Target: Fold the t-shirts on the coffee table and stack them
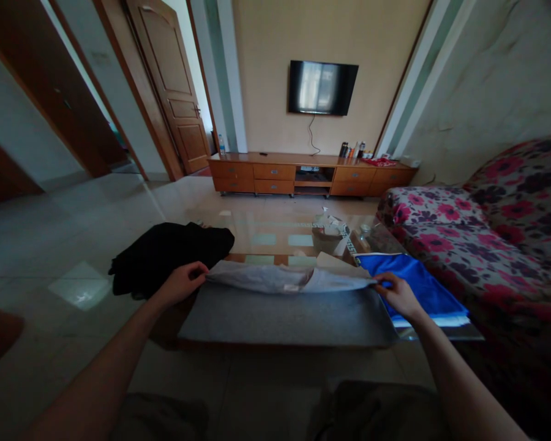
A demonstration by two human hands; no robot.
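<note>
Starting at the left, you have black cloth heaped at that end of the glass-topped bench. Just beside it, your left hand is pinching the far left corner of a grey shirt between thumb and fingers. The shirt occupies the middle of the bench, directly before you; its near part lies flat, and its far part, lighter in tone, stretches in loose creases from one hand to the other. Beyond the bench, a wooden cabinet stands below a wall-mounted television. Your right hand is pinching the shirt's far right corner, likewise between thumb and fingers. Next to that hand, blue cloth with a white edge lies on the bench's right end. Farthest right stands a flower-patterned sofa.
</note>
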